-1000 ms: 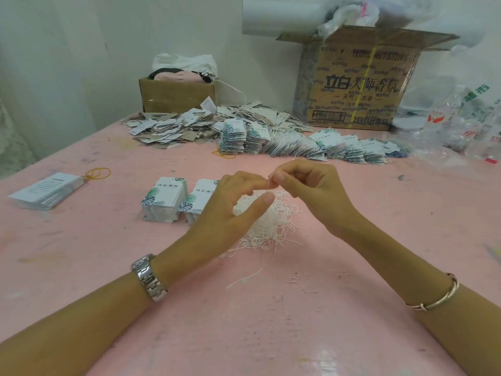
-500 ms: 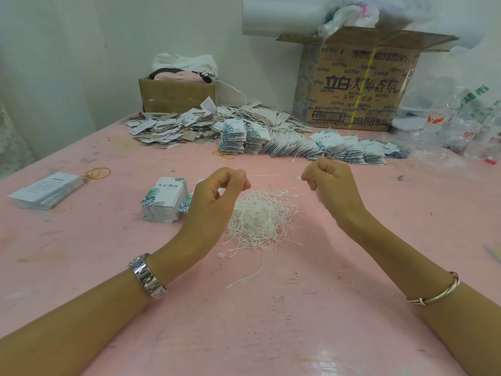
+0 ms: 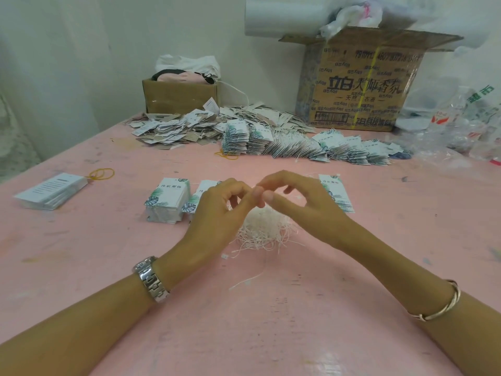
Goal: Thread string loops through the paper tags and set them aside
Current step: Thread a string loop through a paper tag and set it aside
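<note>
Both forearms reach forward and angle inward, so the left hand (image 3: pixel 217 213) and the right hand (image 3: pixel 306 210) meet fingertip to fingertip. On each hand the thumb and index finger close toward a pinch, and the other fingers curl loosely behind. Whether anything lies between the fingertips is too small to tell.

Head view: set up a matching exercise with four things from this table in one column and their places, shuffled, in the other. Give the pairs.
Things
1. string pile
2. yellow rubber band
3. printed carton
4. metal watch

Places
A. on the left wrist
B. far right of the pink table, by the wall
C. beside the white card stack at the left
D. mid-table, under the left hand and right hand

Pairs: 1-D, 2-C, 3-B, 4-A.
</note>
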`<state>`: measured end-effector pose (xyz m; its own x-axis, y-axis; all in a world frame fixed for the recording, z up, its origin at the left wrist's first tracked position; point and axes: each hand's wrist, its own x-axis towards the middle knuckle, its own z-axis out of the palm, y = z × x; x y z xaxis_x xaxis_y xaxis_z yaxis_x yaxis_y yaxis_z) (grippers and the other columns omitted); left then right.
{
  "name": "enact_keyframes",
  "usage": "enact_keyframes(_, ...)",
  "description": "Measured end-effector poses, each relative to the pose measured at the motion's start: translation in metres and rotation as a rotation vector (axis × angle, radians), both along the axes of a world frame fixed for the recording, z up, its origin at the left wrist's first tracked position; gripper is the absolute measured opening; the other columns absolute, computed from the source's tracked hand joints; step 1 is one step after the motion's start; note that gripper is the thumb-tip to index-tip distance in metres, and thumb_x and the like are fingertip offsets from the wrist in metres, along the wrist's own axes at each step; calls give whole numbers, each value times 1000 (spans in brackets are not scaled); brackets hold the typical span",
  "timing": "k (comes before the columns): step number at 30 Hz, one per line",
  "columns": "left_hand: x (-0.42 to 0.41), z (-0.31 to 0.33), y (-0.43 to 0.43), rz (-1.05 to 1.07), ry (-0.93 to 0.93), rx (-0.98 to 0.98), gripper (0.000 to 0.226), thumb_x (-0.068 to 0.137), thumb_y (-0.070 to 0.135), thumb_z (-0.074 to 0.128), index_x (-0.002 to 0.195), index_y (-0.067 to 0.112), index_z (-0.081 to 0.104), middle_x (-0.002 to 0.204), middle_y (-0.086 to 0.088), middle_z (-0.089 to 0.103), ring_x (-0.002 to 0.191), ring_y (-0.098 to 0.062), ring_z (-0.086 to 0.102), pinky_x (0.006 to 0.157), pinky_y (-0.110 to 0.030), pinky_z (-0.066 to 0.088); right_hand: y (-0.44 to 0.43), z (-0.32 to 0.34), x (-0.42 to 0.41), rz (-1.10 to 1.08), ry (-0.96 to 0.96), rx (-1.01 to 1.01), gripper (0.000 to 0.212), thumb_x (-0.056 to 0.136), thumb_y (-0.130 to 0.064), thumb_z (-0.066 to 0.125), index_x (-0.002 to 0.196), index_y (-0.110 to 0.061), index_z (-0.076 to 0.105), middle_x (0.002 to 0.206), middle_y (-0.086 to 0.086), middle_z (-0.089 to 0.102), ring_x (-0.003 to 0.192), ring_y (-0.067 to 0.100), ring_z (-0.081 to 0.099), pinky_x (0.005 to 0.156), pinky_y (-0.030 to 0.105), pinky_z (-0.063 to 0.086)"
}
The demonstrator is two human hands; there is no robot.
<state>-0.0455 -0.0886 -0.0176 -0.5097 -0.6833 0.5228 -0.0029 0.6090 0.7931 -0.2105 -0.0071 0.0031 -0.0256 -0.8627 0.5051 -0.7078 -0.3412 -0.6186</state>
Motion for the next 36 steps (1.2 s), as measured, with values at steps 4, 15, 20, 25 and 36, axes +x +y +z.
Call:
enact_keyframes(4, 1, 2, 1, 13, -15, -6, 29, 90, 51, 60, 69, 32, 68, 69, 11, 56, 73, -23, 52, 73, -41, 44, -3, -2, 4, 69, -104, -22, 8, 90, -12, 69, 96, -7, 71, 87, -2, 74, 85, 10, 67, 80, 26, 51)
enact_keyframes(15, 21, 25, -25, 284, -480, -748, 54, 89, 64, 37, 90, 25, 74, 92, 8, 65, 87, -13, 45, 77, -33, 28, -6, 7, -3, 79, -753, 235, 18, 99, -3, 50, 83, -12, 53, 58, -5, 35, 46, 8, 27, 41, 17, 30)
enact_keyframes(20, 48, 48, -57, 306, -946, -798, 86, 56, 89, 18, 106, 43, 70, 112, 20, 64, 99, -8, 41, 80, -31, 23, -7, 10, -10, -12, -812, 256, 13, 96, -11, 59, 84, -15, 58, 55, -10, 34, 42, 5, 22, 33, 14, 20)
enact_keyframes(25, 55, 48, -61, 275, -1184, -811, 77, 58, 92, 41, 116, 48, 64, 121, 26, 59, 108, -6, 41, 80, -30, 24, -8, 4, -10, -13, -754, 247, 7, 93, -18, 64, 89, -12, 65, 53, -11, 33, 42, 6, 20, 34, 15, 20)
enact_keyframes(36, 54, 48, -57, 256, -1119, -817, 35, 85, 67, 54, 111, 48, 67, 118, 23, 62, 103, -4, 47, 74, -29, 19, -9, -2, -8, -13, -746, 285, 15, 79, -32, 71, 81, -18, 70, 65, 0, 34, 44, 8, 19, 36, 16, 19)
